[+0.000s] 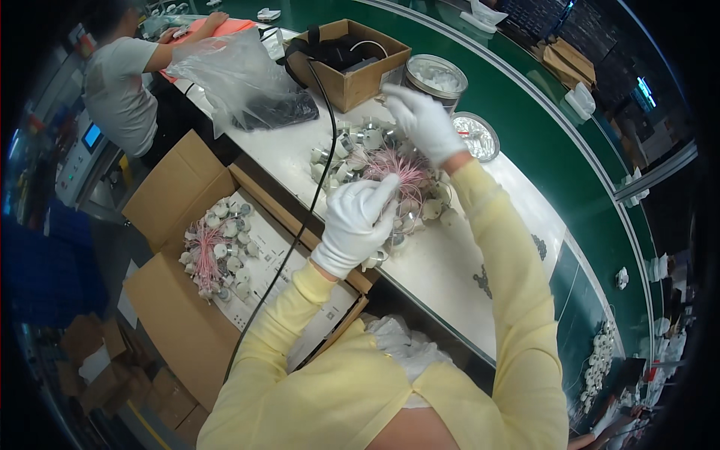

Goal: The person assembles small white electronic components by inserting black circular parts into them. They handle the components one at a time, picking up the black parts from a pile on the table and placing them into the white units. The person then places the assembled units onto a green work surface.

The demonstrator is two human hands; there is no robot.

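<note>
On the white table lies a heap of small round white-and-metal parts [352, 144] with thin pink wires [399, 166] bunched at its middle. My gloved left hand [355, 223] is at the near side of the heap, its fingers curled together. What they pinch is hidden by the glove. Over the far right of the heap is my gloved right hand [426, 124], fingers stretched out, with nothing visible in it. Its fingertips point toward the cardboard box of dark items [352, 79] and the round tin [439, 75].
An open carton [187, 300] at left holds another bundle of wired parts [217, 247] on printed sheets. A black cable [330, 124] crosses between carton and table. Beside my right wrist sits a foil-lined round dish [480, 139]. Another person [120, 90] works at far left, near a clear plastic bag [232, 75].
</note>
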